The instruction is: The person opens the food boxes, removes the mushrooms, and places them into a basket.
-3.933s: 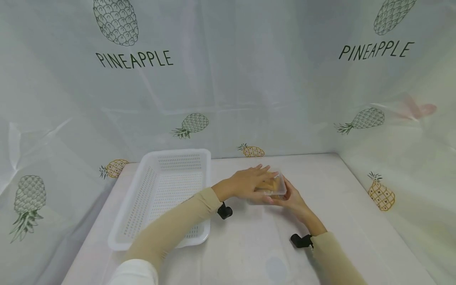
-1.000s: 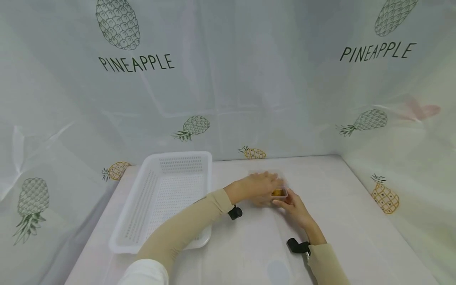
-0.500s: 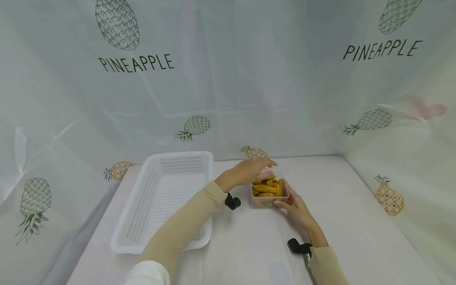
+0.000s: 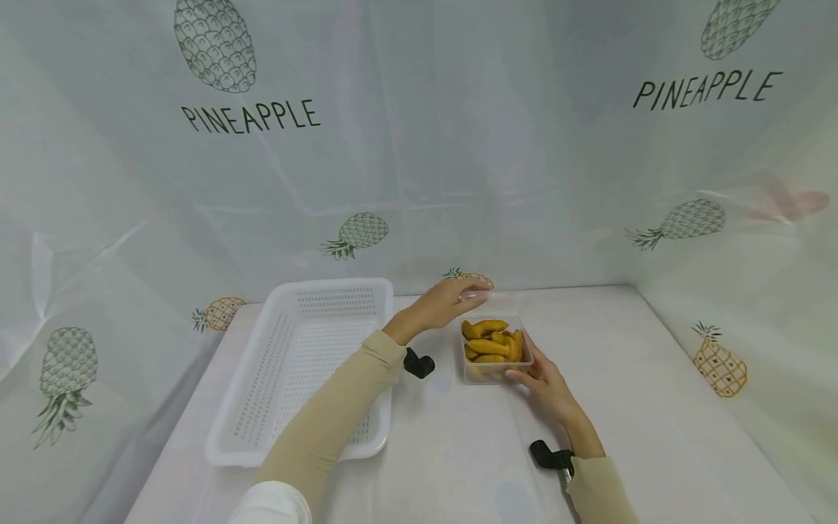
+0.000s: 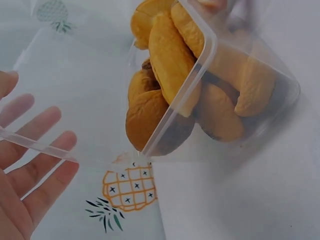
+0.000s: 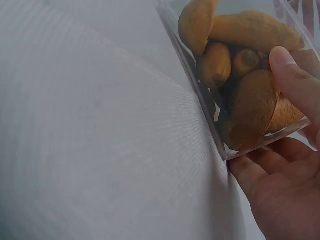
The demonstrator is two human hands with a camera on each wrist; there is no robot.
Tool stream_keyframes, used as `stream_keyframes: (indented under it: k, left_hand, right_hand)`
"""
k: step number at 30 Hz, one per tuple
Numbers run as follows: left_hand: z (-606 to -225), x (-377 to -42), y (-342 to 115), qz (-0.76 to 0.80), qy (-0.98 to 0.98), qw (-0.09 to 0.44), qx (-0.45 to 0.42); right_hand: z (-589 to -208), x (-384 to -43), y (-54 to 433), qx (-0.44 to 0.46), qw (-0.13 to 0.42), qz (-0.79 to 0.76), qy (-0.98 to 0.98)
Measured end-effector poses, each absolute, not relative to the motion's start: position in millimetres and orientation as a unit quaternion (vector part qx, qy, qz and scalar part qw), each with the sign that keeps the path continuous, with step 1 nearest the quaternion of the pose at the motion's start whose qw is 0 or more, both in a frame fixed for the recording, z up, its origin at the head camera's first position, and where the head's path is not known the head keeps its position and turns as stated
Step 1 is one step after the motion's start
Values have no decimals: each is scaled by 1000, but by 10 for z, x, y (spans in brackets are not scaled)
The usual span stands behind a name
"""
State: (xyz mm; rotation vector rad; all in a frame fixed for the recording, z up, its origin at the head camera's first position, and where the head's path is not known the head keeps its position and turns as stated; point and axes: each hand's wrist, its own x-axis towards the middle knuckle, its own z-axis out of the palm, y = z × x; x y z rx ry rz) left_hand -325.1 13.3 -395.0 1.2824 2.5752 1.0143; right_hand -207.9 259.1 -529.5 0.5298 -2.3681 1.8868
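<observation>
A clear plastic box (image 4: 486, 374) with yellow-brown mushrooms (image 4: 487, 347) heaped inside stands uncovered on the table. My right hand (image 4: 546, 383) grips its right front corner; in the right wrist view the thumb lies along one wall and the fingers curl at the adjoining side. Behind the box, to its left, my left hand (image 4: 445, 302) holds the clear lid (image 5: 40, 146) by an edge, the thumb on one face and the fingers showing through from the other. Plump stems and a wavy cap show among the mushrooms in the left wrist view.
A white perforated plastic basket (image 4: 232, 407) stands on the left of the white-covered table (image 4: 458, 466), beneath the left forearm. A pineapple-print curtain (image 4: 419, 145) hangs along the back and sides. Black cameras are strapped to both wrists.
The left hand, earlier over the covered box, has lifted the lid off and moved it back and left, exposing the mushrooms. The right hand keeps its grip on the box.
</observation>
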Motion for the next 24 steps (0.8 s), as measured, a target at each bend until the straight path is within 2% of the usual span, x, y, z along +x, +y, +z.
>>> stream_keyframes:
  k: [11, 24]
  left_hand:
    - [-4080, -3413, 13, 482, 819, 3, 311]
    - [-4197, -3469, 41, 583, 778, 15, 233]
  right_hand:
    - [-5307, -2067, 2572, 163, 41, 613, -772]
    - [-5306, -2064, 2595, 157, 31, 615, -772]
